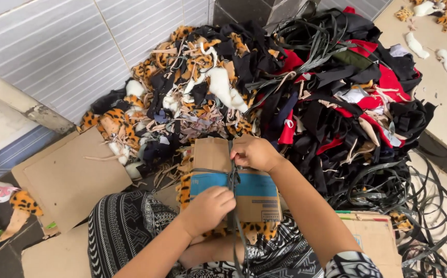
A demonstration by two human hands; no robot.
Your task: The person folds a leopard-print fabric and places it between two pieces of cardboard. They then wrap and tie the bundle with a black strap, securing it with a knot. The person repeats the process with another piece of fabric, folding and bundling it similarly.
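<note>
Bundle (233,185): cardboard on my lap, strap (232,177) crossed.
Left fingers (210,206): closed on strap, 6 o'clock.
Right fingers (251,152): pinching strap, 12 o'clock.

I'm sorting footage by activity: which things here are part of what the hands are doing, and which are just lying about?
In use:
- left hand and right hand, both on the dark strap
- cardboard bundle with leopard-print pieces

Lying about:
- scrap fabric heap
- flat cardboard sheet
- loose black strips
</note>
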